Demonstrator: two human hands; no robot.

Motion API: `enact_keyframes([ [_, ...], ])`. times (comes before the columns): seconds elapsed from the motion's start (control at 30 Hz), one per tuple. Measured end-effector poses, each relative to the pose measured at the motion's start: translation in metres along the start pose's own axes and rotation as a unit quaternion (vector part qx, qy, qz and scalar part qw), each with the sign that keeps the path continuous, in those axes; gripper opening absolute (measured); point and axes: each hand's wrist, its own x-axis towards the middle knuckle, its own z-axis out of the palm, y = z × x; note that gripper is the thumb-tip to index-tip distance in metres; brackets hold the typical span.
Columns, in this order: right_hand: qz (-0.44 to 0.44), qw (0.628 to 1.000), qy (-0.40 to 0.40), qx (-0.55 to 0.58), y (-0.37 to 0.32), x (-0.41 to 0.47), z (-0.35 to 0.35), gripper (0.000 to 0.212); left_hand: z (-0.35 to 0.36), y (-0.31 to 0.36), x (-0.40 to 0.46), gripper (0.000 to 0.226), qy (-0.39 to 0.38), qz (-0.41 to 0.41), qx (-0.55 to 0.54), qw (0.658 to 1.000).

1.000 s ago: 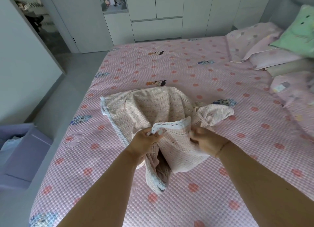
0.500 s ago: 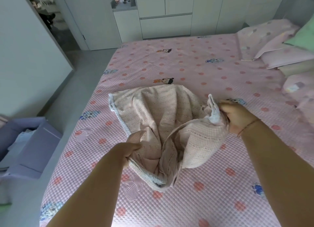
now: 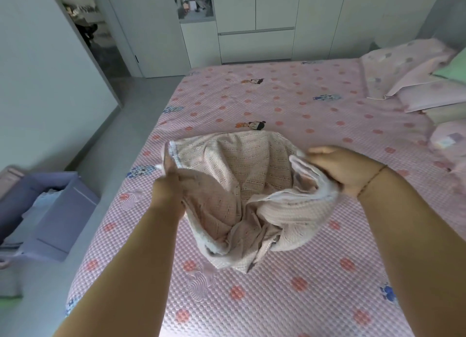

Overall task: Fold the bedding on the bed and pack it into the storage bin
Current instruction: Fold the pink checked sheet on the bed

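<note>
A beige waffle-weave blanket with a white trim lies bunched in the middle of the pink dotted bed. My left hand grips the blanket's left edge near its white-trimmed corner. My right hand grips the white-trimmed right edge. The cloth sags in loose folds between the two hands and rests on the bed. A purple fabric storage bin stands on the floor left of the bed, with pale cloth inside it.
Pink pillows and a green one lie at the bed's right end. A grey floor strip runs along the bed's left side. White cabinets and a door stand beyond the bed.
Both hands have moved apart from the middle of the blanket. My left hand went up and left along the edge, my right hand went right, spreading the cloth wider.
</note>
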Motion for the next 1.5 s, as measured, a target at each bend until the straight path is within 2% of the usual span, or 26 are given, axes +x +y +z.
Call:
enact_keyframes([
  [0.07, -0.026, 0.995, 0.099, 0.011, -0.004, 0.011, 0.004, 0.025, 0.008, 0.008, -0.003, 0.035, -0.021, 0.007, -0.022, 1.0],
  [0.1, -0.028, 0.993, 0.115, -0.021, -0.006, 0.013, 0.007, 0.026, 0.012, 0.01, -0.008, 0.035, -0.039, 0.003, -0.04, 0.998],
  [0.13, -0.02, 0.993, 0.093, -0.074, -0.005, 0.014, 0.008, 0.032, 0.016, 0.009, -0.012, 0.035, -0.065, -0.007, -0.059, 0.996],
  [0.2, 0.015, 0.987, -0.009, -0.158, -0.005, 0.007, 0.015, 0.053, 0.022, 0.005, -0.022, 0.036, -0.117, -0.028, -0.104, 0.987],
  [0.23, 0.041, 0.986, -0.06, -0.147, -0.004, 0.005, 0.018, 0.058, 0.025, 0.004, -0.028, 0.037, -0.143, -0.041, -0.118, 0.982],
  [0.27, 0.051, 0.989, -0.069, -0.12, -0.005, 0.003, 0.023, 0.058, 0.027, 0.002, -0.032, 0.037, -0.174, -0.053, -0.125, 0.975],
  [0.33, 0.024, 0.99, 0.004, -0.139, -0.003, 0.009, 0.027, 0.062, 0.031, -0.003, -0.036, 0.039, -0.232, -0.088, -0.111, 0.963],
  [0.4, -0.011, 0.96, 0.073, -0.272, -0.006, 0.015, 0.03, 0.055, 0.032, -0.007, -0.036, 0.041, -0.248, -0.116, -0.08, 0.958],
  [0.47, -0.039, 0.928, 0.103, -0.357, -0.007, 0.019, 0.031, 0.043, 0.033, -0.009, -0.033, 0.034, -0.244, -0.122, -0.056, 0.96],
  [0.5, -0.047, 0.924, 0.089, -0.368, -0.01, 0.018, 0.032, 0.038, 0.033, -0.009, -0.033, 0.03, -0.243, -0.12, -0.045, 0.961],
  [0.53, -0.041, 0.931, 0.051, -0.359, -0.013, 0.015, 0.035, 0.032, 0.034, -0.009, -0.032, 0.028, -0.248, -0.112, -0.039, 0.962],
  [0.63, 0.043, 0.958, -0.158, -0.234, -0.017, 0.006, 0.049, 0.019, 0.036, -0.005, -0.029, 0.026, -0.267, -0.053, -0.018, 0.962],
  [0.7, 0.048, 0.959, -0.207, -0.186, -0.018, 0.009, 0.056, 0.016, 0.039, -0.001, -0.031, 0.027, -0.288, -0.005, -0.008, 0.958],
  [0.77, 0.001, 0.977, -0.148, -0.152, -0.02, 0.021, 0.058, 0.01, 0.042, 0.003, -0.035, 0.028, -0.309, 0.035, -0.004, 0.95],
  [0.87, -0.056, 0.996, -0.048, -0.044, -0.024, 0.045, 0.057, 0.014, 0.048, 0.004, -0.042, 0.041, -0.348, 0.064, -0.002, 0.935],
  [1.0, -0.061, 0.998, -0.004, 0.012, -0.02, 0.071, 0.054, 0.019, 0.052, 0.003, -0.043, 0.043, -0.38, 0.108, -0.016, 0.919],
  [1.07, -0.058, 0.998, 0.002, 0.001, -0.019, 0.079, 0.053, 0.021, 0.052, 0.004, -0.044, 0.066, -0.403, 0.144, -0.04, 0.903],
  [1.17, -0.062, 0.998, 0.018, -0.015, -0.015, 0.088, 0.05, 0.021, 0.054, 0.009, -0.044, 0.104, -0.402, 0.217, -0.02, 0.89],
  [1.27, -0.055, 0.998, 0.034, -0.028, -0.012, 0.094, 0.047, 0.02, 0.054, 0.012, -0.036, 0.118, -0.386, 0.27, 0.022, 0.882],
  [1.37, -0.04, 0.997, 0.056, -0.021, -0.008, 0.099, 0.043, 0.021, 0.054, 0.013, -0.029, 0.109, -0.367, 0.269, 0.039, 0.89],
  [1.43, -0.035, 0.997, 0.062, -0.034, -0.007, 0.1, 0.041, 0.019, 0.055, 0.011, -0.026, 0.078, -0.344, 0.242, 0.044, 0.906],
  [1.5, -0.029, 0.996, 0.063, -0.054, -0.008, 0.098, 0.041, 0.017, 0.054, 0.012, -0.028, 0.044, -0.328, 0.179, 0.083, 0.924],
])
